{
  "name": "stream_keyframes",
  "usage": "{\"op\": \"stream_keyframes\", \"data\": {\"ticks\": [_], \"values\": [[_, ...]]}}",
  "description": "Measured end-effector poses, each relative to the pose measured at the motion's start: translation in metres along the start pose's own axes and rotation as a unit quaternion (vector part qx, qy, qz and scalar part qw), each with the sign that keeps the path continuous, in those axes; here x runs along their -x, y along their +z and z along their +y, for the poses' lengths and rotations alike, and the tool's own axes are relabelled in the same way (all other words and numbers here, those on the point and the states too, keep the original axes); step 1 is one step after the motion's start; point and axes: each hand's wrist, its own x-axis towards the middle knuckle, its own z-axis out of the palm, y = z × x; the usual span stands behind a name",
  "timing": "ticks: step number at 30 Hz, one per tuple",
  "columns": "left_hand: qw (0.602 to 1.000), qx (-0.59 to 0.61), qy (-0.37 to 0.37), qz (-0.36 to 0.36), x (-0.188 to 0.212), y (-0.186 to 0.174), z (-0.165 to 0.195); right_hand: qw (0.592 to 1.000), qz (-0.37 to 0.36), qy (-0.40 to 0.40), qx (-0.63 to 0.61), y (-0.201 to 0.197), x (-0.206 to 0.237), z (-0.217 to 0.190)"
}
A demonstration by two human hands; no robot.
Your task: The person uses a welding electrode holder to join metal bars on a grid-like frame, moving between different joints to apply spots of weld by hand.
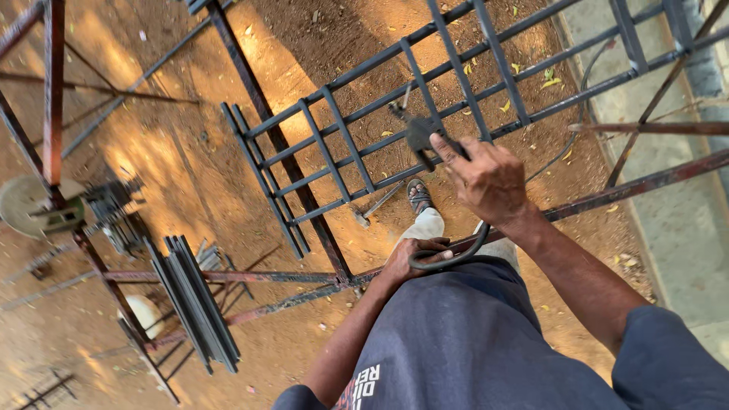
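The right hand (486,178) is clenched around the grip of a dark welding holder (420,135), whose tip sits against a bar of the grey metal gate (425,76) at about eleven o'clock from the hand. The left hand (410,254) closes on a loop of the thick black cable (448,262), just at the waist. The holder looks stiff and fairly light, best taken by its handle, away from the tip. The cable seems heavy, rubbery and limp, likely to drag, so a gathered loop is a sound place to hold it. The gate looks rigid and heavy. A hammer (372,209) lies on the dirt at nine o'clock from a sandalled foot (418,196). Rusty bars (645,182) cross near the right forearm, and a stack of grey strips (194,300) stands well apart at the lower left.
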Motion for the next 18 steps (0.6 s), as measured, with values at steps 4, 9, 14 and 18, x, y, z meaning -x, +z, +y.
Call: {"op": "stream_keyframes", "data": {"ticks": [4,9,14,18], "values": [[0.998,-0.031,0.047,0.007,0.005,-0.004,-0.005,0.999,0.011,-0.028,0.038,0.000,-0.011,-0.007],[1.000,0.004,-0.005,-0.019,0.008,-0.012,-0.004,0.997,-0.027,-0.023,0.075,-0.005,-0.018,-0.021],[0.999,0.013,-0.011,-0.038,0.011,-0.020,-0.006,0.996,-0.046,-0.016,0.080,-0.006,-0.022,-0.033],[0.999,0.009,-0.011,-0.039,0.010,-0.019,-0.014,0.995,-0.039,-0.024,0.092,-0.003,-0.023,-0.036]]}}
